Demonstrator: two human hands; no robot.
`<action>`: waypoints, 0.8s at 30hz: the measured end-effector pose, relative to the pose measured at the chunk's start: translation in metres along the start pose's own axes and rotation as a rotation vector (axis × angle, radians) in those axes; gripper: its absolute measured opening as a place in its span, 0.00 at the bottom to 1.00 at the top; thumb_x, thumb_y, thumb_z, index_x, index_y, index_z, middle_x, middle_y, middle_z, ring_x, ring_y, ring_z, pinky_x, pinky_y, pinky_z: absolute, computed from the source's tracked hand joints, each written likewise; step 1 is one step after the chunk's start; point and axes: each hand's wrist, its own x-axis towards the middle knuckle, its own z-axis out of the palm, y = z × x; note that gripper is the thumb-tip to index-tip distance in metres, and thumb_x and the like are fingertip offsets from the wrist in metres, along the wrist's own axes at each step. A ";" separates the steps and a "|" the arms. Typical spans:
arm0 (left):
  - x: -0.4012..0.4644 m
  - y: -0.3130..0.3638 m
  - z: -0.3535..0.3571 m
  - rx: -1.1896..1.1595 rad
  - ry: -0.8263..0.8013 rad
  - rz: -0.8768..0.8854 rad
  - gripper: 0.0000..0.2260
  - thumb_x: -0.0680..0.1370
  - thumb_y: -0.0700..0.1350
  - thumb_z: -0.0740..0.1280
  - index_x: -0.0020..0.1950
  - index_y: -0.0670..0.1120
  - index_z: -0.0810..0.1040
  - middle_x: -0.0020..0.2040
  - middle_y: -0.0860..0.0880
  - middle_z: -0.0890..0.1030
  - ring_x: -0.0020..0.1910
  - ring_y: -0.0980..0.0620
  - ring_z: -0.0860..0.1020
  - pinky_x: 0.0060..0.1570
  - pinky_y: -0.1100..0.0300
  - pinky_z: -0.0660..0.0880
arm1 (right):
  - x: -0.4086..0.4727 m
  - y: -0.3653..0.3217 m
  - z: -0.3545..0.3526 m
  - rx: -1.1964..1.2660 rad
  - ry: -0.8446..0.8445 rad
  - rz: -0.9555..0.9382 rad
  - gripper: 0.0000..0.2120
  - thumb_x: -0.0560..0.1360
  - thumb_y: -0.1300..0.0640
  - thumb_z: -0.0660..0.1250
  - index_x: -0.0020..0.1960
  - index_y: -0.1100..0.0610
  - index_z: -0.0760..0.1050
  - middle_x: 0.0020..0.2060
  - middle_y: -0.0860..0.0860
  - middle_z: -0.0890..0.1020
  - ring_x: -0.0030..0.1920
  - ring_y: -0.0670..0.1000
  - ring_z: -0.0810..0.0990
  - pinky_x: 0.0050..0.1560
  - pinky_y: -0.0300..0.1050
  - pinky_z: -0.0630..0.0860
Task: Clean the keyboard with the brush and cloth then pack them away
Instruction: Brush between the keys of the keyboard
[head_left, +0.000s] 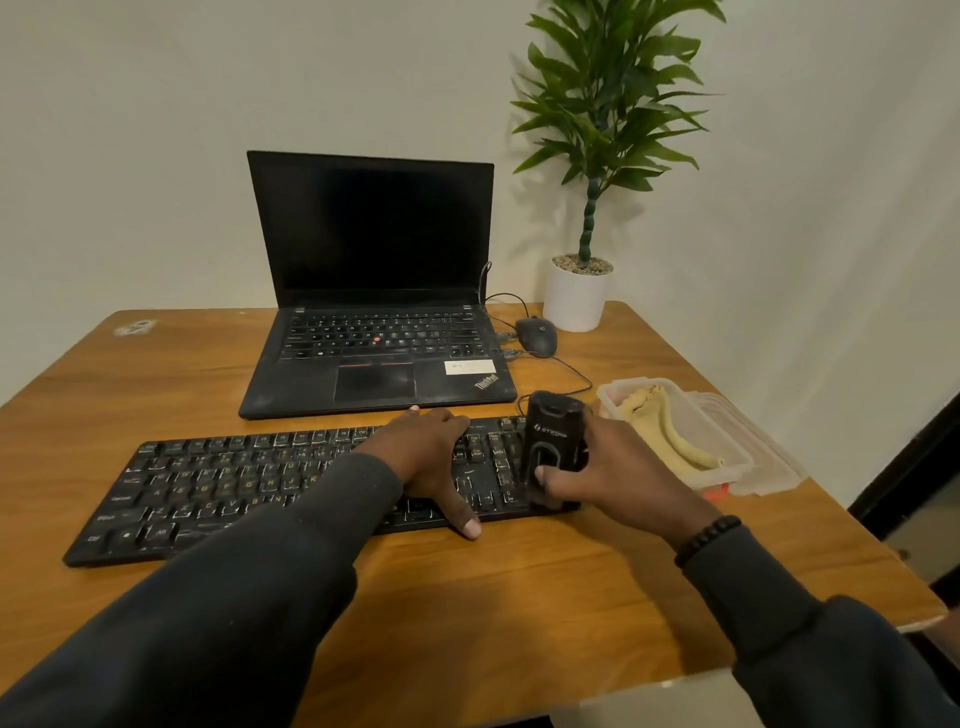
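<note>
**Brushing the right end of the keyboard**

We steady the keyboard (249, 488) with our left hand (431, 457), its grip released and palm flat on the keys. Our right hand (618, 467) is clenched around the black brush (550, 447), which stands over the number pad; its bristles are hidden, so contact is likely but unconfirmed. The cloth (670, 431) lies in the clear container (737, 457) just beside.

Pressing too hard could pop a keycap, and a wide sweep could knock the container off the near desk (493, 597) edge. The desk is wooden, set against a plain pale wall.
</note>
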 end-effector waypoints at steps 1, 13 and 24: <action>0.000 0.000 0.000 0.001 0.001 0.000 0.60 0.61 0.63 0.80 0.82 0.48 0.47 0.81 0.48 0.52 0.79 0.41 0.52 0.76 0.41 0.57 | -0.001 0.000 0.003 0.027 -0.019 0.009 0.16 0.70 0.56 0.74 0.54 0.47 0.72 0.45 0.45 0.82 0.44 0.37 0.80 0.37 0.33 0.75; 0.000 0.001 0.000 0.010 0.004 -0.001 0.60 0.61 0.63 0.80 0.82 0.48 0.47 0.81 0.48 0.53 0.79 0.42 0.53 0.76 0.42 0.57 | 0.006 -0.011 0.018 -0.052 0.022 -0.043 0.14 0.67 0.52 0.75 0.49 0.46 0.74 0.41 0.43 0.82 0.42 0.39 0.80 0.39 0.36 0.77; 0.001 -0.001 0.001 0.007 0.009 0.003 0.59 0.61 0.63 0.80 0.82 0.49 0.49 0.81 0.48 0.55 0.79 0.42 0.55 0.76 0.41 0.58 | -0.001 -0.018 0.023 -0.032 0.031 -0.065 0.14 0.68 0.55 0.75 0.48 0.44 0.73 0.39 0.41 0.80 0.42 0.34 0.78 0.37 0.31 0.75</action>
